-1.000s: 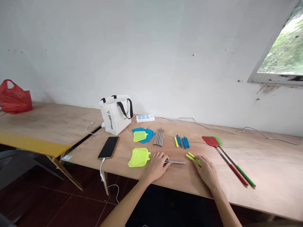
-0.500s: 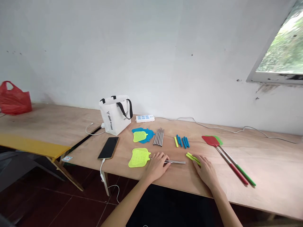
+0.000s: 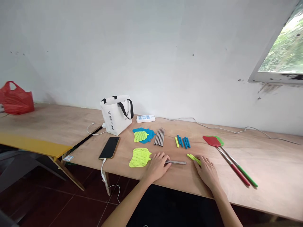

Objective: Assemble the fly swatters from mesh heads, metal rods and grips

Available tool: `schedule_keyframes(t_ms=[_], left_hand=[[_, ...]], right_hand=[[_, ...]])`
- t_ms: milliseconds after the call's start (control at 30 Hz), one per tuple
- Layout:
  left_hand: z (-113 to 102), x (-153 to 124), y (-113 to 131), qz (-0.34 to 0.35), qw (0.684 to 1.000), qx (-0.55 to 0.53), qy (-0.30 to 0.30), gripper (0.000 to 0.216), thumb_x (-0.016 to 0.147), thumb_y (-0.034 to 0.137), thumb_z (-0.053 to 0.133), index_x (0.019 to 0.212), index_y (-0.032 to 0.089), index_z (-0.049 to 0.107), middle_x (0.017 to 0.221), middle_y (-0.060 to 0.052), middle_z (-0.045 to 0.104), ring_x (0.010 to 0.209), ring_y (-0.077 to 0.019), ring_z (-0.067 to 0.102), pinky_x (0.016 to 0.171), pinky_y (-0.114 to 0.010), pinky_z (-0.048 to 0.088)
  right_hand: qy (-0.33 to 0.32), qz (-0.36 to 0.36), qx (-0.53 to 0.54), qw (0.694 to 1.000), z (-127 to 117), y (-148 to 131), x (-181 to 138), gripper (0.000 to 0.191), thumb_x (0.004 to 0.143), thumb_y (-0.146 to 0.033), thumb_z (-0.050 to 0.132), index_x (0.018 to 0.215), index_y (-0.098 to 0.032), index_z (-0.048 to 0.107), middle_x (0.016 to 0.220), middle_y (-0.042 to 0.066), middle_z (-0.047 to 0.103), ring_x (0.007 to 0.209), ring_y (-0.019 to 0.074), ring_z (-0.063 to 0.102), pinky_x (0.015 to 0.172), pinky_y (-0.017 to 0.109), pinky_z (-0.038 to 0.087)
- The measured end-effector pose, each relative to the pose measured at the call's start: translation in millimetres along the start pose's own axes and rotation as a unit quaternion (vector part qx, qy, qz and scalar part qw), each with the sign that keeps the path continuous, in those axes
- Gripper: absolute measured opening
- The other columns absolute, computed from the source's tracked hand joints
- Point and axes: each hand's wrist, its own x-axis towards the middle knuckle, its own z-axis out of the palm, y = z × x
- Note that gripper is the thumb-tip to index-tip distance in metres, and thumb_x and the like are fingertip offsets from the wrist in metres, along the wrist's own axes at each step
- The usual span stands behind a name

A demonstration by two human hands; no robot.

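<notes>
Fingers (image 3: 163,158) of my left hand (image 3: 157,166) cover the metal rod (image 3: 178,162) low in mid-frame beside the yellow swatter head (image 3: 139,157), seemingly steadying it on the counter (image 3: 272,170), clamped or not I cannot tell, while my right hand (image 3: 207,172) lies flat, fingers slack, touching the yellow grips (image 3: 192,157).

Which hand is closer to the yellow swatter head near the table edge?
Left. The left hand lies right of the yellow swatter head, on the metal rod; the right hand is farther right, at yellow grips.
</notes>
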Motion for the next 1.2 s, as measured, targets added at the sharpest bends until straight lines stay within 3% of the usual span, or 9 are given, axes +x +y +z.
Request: schedule_keyframes(t_ms=[167, 467, 667, 800, 933, 1067, 1200], left_hand=[[2.0, 0.6, -1.8, 0.007, 1.0, -0.008, -0.003, 0.012, 0.101, 0.035, 0.054, 0.102, 0.025, 0.062, 0.106, -0.002, 0.063, 0.102, -0.023, 0.056, 0.087, -0.038, 0.042], [5.3, 3.6, -5.6, -0.014, 0.998, -0.052, 0.025, 0.005, 0.099, 0.025, 0.058, 0.1, 0.026, 0.064, 0.105, 0.001, 0.067, 0.103, -0.0201, 0.059, 0.09, -0.036, 0.041], [7.9, 4.0, -6.8, -0.024, 0.998, -0.049, 0.042, 0.009, 0.1, 0.025, 0.054, 0.101, 0.025, 0.063, 0.105, -0.001, 0.068, 0.103, -0.0218, 0.06, 0.091, -0.038, 0.042], [8.0, 3.8, -6.6, -0.021, 0.997, -0.054, 0.044, 0.01, 0.1, 0.024, 0.052, 0.1, 0.026, 0.062, 0.105, 0.0, 0.068, 0.103, -0.0213, 0.06, 0.091, -0.037, 0.042], [6.7, 3.9, -6.0, -0.02, 0.997, -0.058, 0.044, 0.01, 0.1, 0.024, 0.053, 0.101, 0.026, 0.062, 0.106, 0.0, 0.069, 0.103, -0.0211, 0.061, 0.091, -0.037, 0.042], [5.6, 4.1, -5.3, -0.021, 0.997, -0.063, 0.045, 0.009, 0.1, 0.023, 0.054, 0.1, 0.026, 0.062, 0.106, 0.001, 0.069, 0.103, -0.0206, 0.061, 0.09, -0.036, 0.042], [4.4, 3.6, -5.0, -0.015, 0.996, -0.067, 0.048, 0.006, 0.099, 0.022, 0.057, 0.099, 0.026, 0.061, 0.104, 0.002, 0.069, 0.102, -0.0207, 0.061, 0.09, -0.036, 0.041]], right_hand=[[0.013, -0.012, 0.0, 1.0, 0.0, -0.6, -0.1, 0.037, 0.099, -0.042, 0.037, 0.121, -0.028, 0.062, 0.127, 0.006, 0.067, 0.116, 0.0264, 0.059, 0.093, 0.042, 0.044], [0.006, 0.004, 0.025, 1.0, -2.6, -0.3, 1.7, 0.029, 0.099, -0.045, 0.038, 0.111, -0.028, 0.06, 0.11, 0.006, 0.072, 0.108, 0.0273, 0.063, 0.089, 0.042, 0.045], [0.006, 0.045, 0.028, 0.999, -6.3, -1.5, 2.8, 0.029, 0.097, -0.045, 0.041, 0.107, -0.028, 0.063, 0.1, 0.005, 0.072, 0.087, 0.0248, 0.067, 0.079, 0.038, 0.048], [0.014, 0.05, 0.052, 0.997, -10.0, -1.4, 2.9, 0.027, 0.097, -0.042, 0.042, 0.107, -0.03, 0.064, 0.099, 0.004, 0.072, 0.09, 0.0247, 0.067, 0.083, 0.039, 0.049], [0.043, 0.007, 0.107, 0.993, -14.4, -7.4, 4.3, 0.026, 0.096, -0.04, 0.045, 0.108, -0.03, 0.065, 0.11, 0.005, 0.072, 0.103, 0.0257, 0.065, 0.093, 0.041, 0.048], [0.009, -0.087, 0.166, 0.982, -15.1, -16.5, 5.3, 0.027, 0.099, -0.041, 0.045, 0.11, -0.029, 0.067, 0.111, 0.005, 0.072, 0.105, 0.026, 0.064, 0.093, 0.042, 0.049], [-0.008, -0.106, 0.182, 0.978, -15.4, -20.7, 4.5, 0.029, 0.101, -0.041, 0.044, 0.11, -0.029, 0.068, 0.109, 0.006, 0.073, 0.105, 0.0261, 0.064, 0.093, 0.042, 0.05]])
